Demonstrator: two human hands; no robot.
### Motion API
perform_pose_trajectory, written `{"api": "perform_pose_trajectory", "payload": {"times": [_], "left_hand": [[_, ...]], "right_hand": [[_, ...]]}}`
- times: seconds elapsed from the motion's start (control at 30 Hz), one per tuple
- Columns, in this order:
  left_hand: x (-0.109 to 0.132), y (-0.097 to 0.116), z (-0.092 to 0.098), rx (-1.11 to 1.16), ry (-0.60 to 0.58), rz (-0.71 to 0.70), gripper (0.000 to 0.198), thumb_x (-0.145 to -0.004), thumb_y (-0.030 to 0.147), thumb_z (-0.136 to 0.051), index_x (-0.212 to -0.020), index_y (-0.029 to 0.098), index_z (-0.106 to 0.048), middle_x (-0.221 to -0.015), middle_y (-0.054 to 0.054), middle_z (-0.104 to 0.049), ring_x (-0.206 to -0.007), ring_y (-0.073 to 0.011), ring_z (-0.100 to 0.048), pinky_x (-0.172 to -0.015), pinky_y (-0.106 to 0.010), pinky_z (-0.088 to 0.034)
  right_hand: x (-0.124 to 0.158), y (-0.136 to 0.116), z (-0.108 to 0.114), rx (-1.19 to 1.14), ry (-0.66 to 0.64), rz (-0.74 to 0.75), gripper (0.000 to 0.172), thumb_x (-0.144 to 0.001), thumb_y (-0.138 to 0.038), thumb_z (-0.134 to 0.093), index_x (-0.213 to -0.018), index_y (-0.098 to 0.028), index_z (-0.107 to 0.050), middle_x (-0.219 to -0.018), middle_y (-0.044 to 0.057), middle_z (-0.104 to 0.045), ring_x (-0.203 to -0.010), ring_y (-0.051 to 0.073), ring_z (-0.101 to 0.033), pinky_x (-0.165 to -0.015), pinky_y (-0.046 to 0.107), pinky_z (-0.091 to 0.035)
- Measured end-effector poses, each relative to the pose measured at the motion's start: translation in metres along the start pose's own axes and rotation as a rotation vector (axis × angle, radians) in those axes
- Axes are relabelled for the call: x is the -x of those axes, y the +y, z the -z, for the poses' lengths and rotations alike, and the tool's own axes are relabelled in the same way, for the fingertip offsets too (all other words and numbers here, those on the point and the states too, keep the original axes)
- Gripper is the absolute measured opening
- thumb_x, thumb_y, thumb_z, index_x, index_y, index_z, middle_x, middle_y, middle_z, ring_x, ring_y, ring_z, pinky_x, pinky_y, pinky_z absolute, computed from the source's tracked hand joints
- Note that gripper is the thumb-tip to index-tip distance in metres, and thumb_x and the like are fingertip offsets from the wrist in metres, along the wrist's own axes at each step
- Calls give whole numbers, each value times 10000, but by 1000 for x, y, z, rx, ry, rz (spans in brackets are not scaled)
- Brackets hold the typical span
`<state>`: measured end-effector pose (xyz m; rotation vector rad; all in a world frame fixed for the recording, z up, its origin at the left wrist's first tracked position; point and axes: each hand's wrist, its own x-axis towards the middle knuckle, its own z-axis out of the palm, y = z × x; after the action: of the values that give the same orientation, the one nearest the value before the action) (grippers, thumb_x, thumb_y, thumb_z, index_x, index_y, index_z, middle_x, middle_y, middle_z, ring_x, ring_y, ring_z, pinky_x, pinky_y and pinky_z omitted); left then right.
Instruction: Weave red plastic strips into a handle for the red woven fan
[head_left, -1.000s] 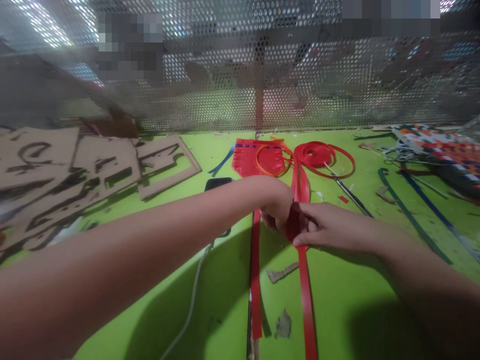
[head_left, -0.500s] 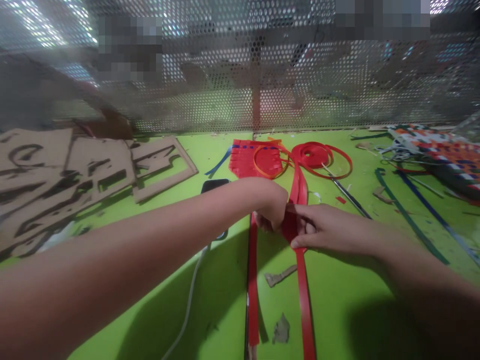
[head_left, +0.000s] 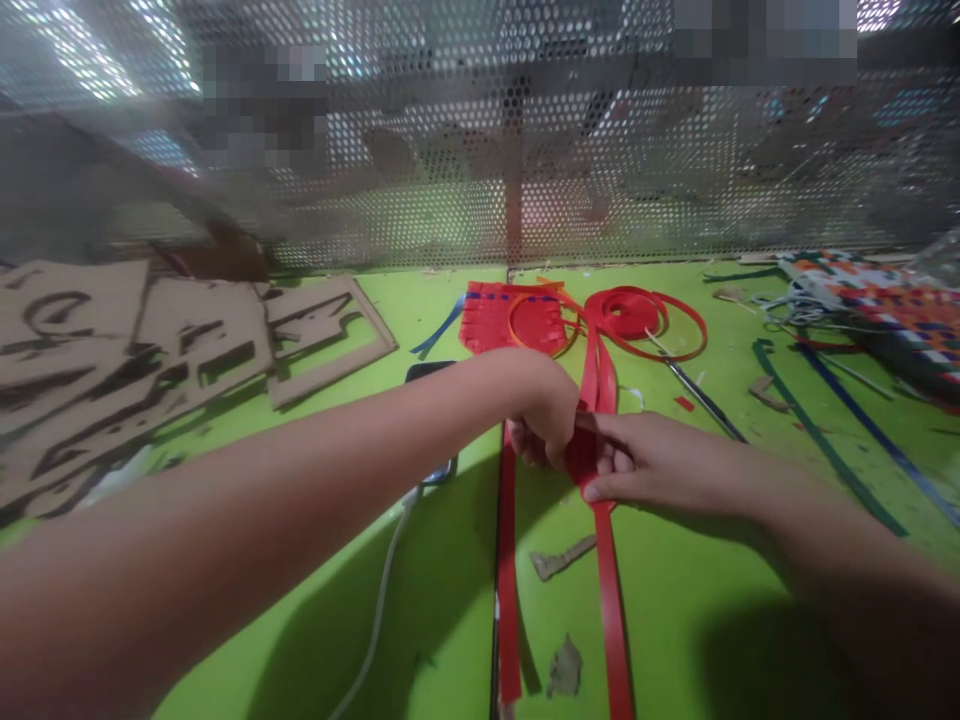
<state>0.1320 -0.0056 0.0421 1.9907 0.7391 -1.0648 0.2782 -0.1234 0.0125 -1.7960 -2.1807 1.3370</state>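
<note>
Right hand point(head_left: 645, 460) pinches the red piece point(head_left: 582, 462); left hand point(head_left: 551, 408) curled, hold unclear; strips point(head_left: 613, 610) should lie flat.

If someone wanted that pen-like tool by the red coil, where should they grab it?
Probably by the dark handle, from above and the near right, using the right hand once it releases the red piece. The pen-like tool lies slanted on the table, handle toward the right forearm, pale tip by the red coil.
</note>
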Motion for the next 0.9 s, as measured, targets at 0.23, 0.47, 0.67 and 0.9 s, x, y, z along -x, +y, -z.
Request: {"api": "perform_pose_trajectory", "payload": {"times": [0.23, 0.47, 0.67, 0.9], "left_hand": [[1, 0, -1, -20, 4, 10, 93, -779, 266, -770, -709, 204, -766, -864, -70, -820, -869, -261, -762, -828, -364, -626], [3, 2, -4, -76, 62, 23, 106, -788, 246, -731, -701, 189, -756, -833, -77, -807, -768, -243, -745, -773, -360, -608], [23, 0, -32, -146, 269, -22, 186, -830, 231, -646, -941, 154, -774, -917, -121, -779, -735, -246, -689, -675, -336, -526], [38, -8, -105, -165, 826, -92, 398, -832, -4, -531, -1128, 150, -748, -1145, -117, -767, -1032, -257, -738, -948, -349, -571]], "right_hand": [[0, 0, -1, 0, 4, 15, 306, -884, -405, -747, -1123, -235, -661, -916, 20, -678, -777, 199, -584, -648, 294, -415], [-1, 3, 0, 33, 25, 20, 353, -876, -442, -767, -1143, -236, -663, -902, 12, -667, -764, 194, -569, -639, 297, -410], [-1, 5, -2, -85, -12, 38, 295, -888, -403, -752, -1111, -226, -676, -860, 3, -651, -735, 175, -564, -604, 271, -411], [-2, 12, -3, -86, -2, 44, 856, -892, -418, -748, -1665, -284, -405, -919, 10, -678, -802, 205, -622, -673, 292, -467]]}}
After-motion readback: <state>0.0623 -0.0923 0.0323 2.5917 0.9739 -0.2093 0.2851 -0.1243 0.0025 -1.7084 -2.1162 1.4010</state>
